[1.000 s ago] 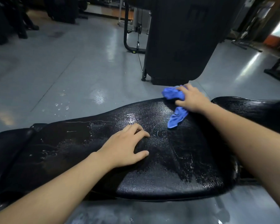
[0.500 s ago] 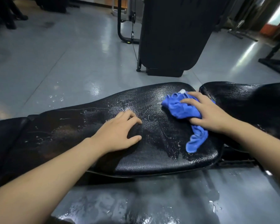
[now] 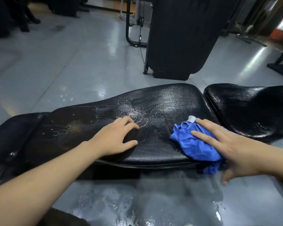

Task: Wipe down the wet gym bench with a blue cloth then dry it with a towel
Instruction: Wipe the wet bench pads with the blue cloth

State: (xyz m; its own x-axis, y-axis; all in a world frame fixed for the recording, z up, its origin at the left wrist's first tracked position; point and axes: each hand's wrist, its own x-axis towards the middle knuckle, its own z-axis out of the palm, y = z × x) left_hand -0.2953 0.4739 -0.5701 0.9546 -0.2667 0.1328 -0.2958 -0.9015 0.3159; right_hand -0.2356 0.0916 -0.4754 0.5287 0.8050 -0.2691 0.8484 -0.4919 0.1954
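The right hand lay flat with straight fingers on the bunched blue cloth, pressing it onto the near right corner of the black bench pad, a tail of cloth hanging over the front edge. The left hand rested open on the pad's middle, fingers bent lightly, holding nothing and seemingly bracing the body. Water beads and streaks showed across the pad, and the second pad to the right also glistened; puddles lay on the grey floor.

To wipe well, the cloth would likely serve better spread wider under the palm, drawn in long overlapping strokes from one end to the other, pushing water off an edge rather than smearing it. The left hand sat on wet ground that would need a pass too. No towel was in view.

No brand, label or writing could be read anywhere.
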